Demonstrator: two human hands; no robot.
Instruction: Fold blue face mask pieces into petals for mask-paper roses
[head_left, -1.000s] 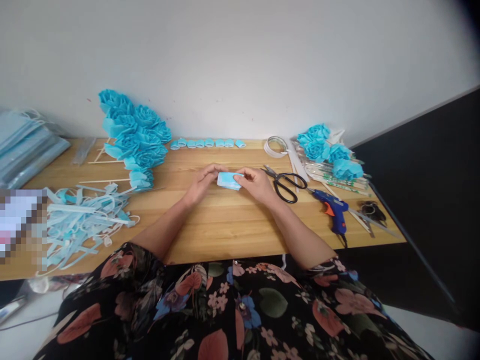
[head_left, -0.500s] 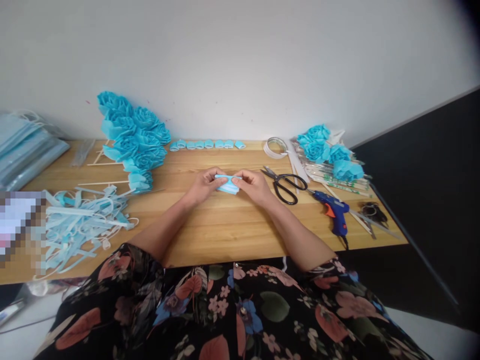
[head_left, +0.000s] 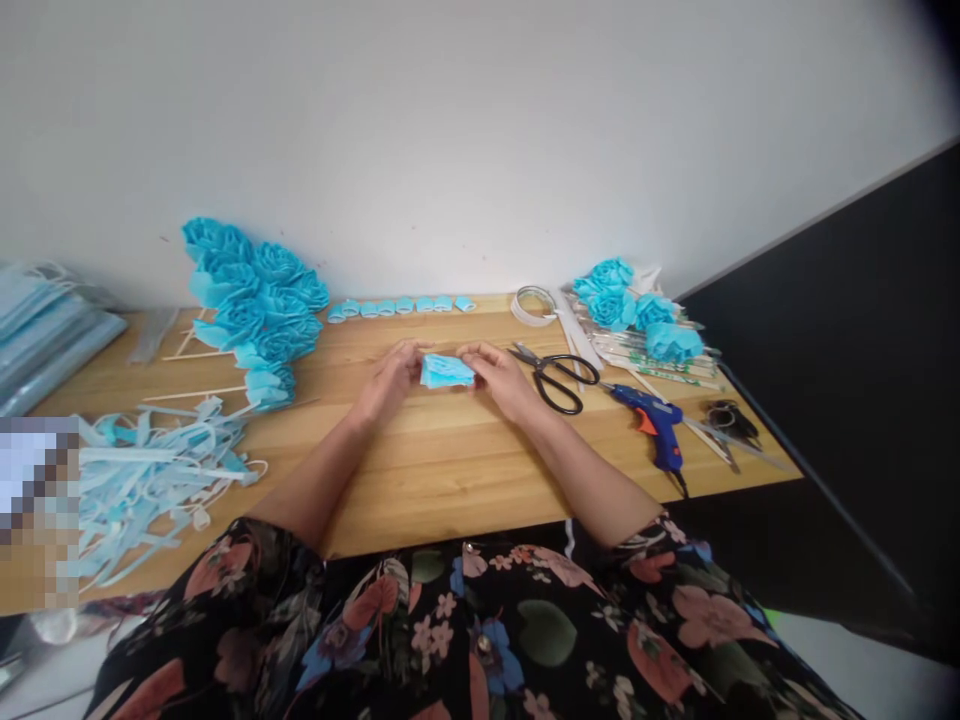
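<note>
A folded piece of light blue face-mask fabric (head_left: pixel 448 371) is held just above the wooden table, in front of my body. My right hand (head_left: pixel 496 378) pinches its right end, thumb on top and the other fingers partly hidden behind. At its left edge, my left hand (head_left: pixel 390 380) has bent fingers closed against the fabric; the hand is slightly blurred. Black-handled scissors (head_left: pixel 559 376) lie just right of my right hand. Beyond both hands, a row of several small rolled blue pieces (head_left: pixel 405 306) runs along the wall.
Blue fabric roses on sticks (head_left: pixel 259 290) lie back left, above a heap of cut mask strips and ear loops (head_left: pixel 157 480). Flat masks (head_left: pixel 45 330) are stacked far left. To the right are a tape roll (head_left: pixel 534 306), more blue roses (head_left: pixel 637 305) and a blue glue gun (head_left: pixel 660 430).
The fabric now shows a broader, looser upper face. My left thumb has come off its top and moved to the left edge. The view has shifted slightly.
</note>
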